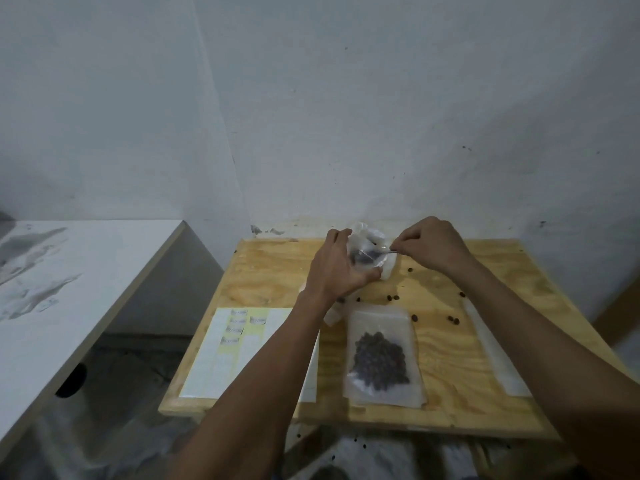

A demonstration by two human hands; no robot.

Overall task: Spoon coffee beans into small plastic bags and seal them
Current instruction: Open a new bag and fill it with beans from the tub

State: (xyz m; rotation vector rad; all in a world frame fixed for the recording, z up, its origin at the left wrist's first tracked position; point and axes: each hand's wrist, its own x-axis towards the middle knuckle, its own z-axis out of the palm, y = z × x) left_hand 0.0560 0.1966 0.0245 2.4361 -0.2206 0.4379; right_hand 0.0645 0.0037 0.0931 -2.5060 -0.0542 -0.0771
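Note:
At the far edge of the wooden table (263, 268), my left hand (337, 268) grips a clear plastic bag of coffee beans (372, 249) and holds it upright. My right hand (431, 249) pinches the handle of a thin metal spoon (381, 251), whose bowl reaches into that bag. Nearer to me lies a flat small plastic bag (381, 355) with a dark heap of beans inside. Several loose beans (393, 297) are scattered on the wood between the two bags.
A sheet of labels (239, 344) lies at the table's front left, partly under my left forearm. A long strip of white plastic (495, 351) lies at the right. A white counter (69, 282) stands to the left, with a gap between. Beans dot the floor.

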